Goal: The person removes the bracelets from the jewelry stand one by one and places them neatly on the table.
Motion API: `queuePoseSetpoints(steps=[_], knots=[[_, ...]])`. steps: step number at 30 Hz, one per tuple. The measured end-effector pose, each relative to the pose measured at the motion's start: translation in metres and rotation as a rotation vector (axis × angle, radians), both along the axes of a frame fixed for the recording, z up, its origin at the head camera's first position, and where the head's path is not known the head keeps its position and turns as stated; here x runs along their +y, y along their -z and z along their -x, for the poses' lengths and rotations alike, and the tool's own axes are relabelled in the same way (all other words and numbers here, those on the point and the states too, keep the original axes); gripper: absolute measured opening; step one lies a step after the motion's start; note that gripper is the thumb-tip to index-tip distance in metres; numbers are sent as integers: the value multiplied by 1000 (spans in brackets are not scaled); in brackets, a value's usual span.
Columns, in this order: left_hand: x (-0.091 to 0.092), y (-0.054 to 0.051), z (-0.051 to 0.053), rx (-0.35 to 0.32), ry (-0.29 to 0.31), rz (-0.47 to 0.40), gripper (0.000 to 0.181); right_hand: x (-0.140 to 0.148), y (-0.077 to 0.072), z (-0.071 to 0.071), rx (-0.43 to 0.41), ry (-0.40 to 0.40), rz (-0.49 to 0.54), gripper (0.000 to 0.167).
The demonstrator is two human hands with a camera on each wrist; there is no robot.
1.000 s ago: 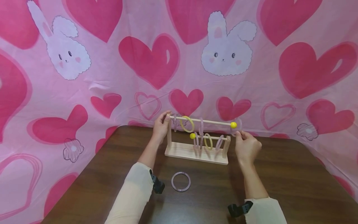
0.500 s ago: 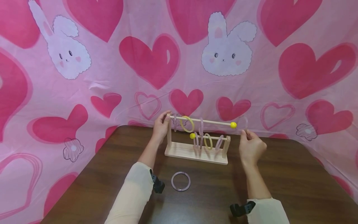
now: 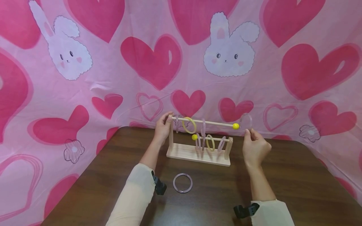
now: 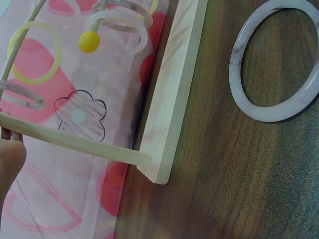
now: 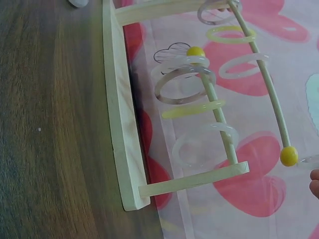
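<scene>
A wooden bangle rack stands on the table, with two rods that end in yellow balls. My left hand holds the top of its taller left post. Clear, pale bangle is pinched upright between thumb and fingers of my right hand, just right of the upper rod's yellow ball. In the right wrist view only the fingertips and a sliver of that bangle show. Along the upper rod hang a yellow bangle and two pale ones. Several bangles, one yellow, hang on the lower rod.
A lilac-grey bangle lies flat on the dark wooden table, in front of the rack and between my forearms. Behind the table's far edge hangs a pink cloth with hearts and rabbits.
My right hand has shifted a little to the right with its bangle, away from the ball. The bangle has turned to show a wider face. My left hand and the rack stay still.
</scene>
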State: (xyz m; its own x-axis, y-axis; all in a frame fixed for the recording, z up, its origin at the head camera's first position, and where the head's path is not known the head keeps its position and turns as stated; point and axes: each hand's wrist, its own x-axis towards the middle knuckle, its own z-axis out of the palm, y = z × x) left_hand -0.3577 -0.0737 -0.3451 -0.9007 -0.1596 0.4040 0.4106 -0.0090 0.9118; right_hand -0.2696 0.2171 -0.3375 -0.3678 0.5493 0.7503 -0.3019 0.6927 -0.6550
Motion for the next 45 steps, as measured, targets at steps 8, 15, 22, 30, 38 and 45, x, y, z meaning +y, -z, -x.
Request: queuePoseSetpoints(steps=[8, 15, 22, 30, 38, 45], knots=[[0, -1, -2, -5, -14, 6, 30, -5, -3, -3, 6, -27, 32, 15], [0, -1, -2, 1, -13, 3, 30, -8, -6, -5, -4, -39, 24, 16], [0, 0, -2, 2, -2, -13, 29, -11, -8, -9, -64, -133, 158, 21], [1, -1, -2, 1, 6, -23, 29, -16, -11, -12, -54, -418, 401, 26], [1, -1, -2, -9, 4, -23, 29, -20, -12, -16, -109, -562, 465, 26], [1, -1, -2, 2, -1, -21, 28, 12, 40, 32, -110, -791, 520, 24]])
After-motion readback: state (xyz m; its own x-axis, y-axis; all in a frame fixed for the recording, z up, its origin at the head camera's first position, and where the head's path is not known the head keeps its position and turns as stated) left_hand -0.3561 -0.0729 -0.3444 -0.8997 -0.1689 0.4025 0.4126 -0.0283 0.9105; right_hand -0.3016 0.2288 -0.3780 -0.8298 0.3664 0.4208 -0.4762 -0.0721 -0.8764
